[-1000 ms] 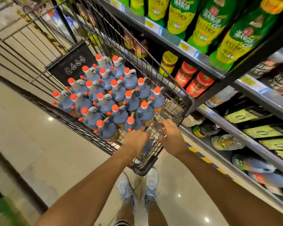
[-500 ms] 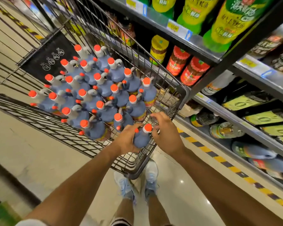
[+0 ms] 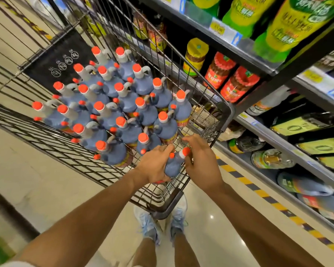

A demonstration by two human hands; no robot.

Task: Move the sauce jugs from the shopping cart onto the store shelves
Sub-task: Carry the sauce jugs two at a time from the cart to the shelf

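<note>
Head view: both hands gripped one sauce jug (image 3: pixel 173 167). The left hand (image 3: pixel 154 166) curled round its smooth grey-blue body, and the right hand (image 3: pixel 202 164) held it by the orange-capped neck, at the shopping cart's (image 3: pixel 228 112) near corner. Bare wire floor (image 3: pixel 200 121) lay open there. The other jugs (image 3: pixel 143 83) stood packed across the cart's far side. The store shelves (image 3: pixel 199 16) ran close along the cart's right rim. The label writing was too blurred to read.

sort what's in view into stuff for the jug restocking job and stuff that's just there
For the job:
held jug, gripped by left hand and right hand
other jugs in the shopping cart
shelves

Just there:
green-yellow bottles
red-lidded jars
yellow-lidded jar
lying bottles on a lower shelf
</note>
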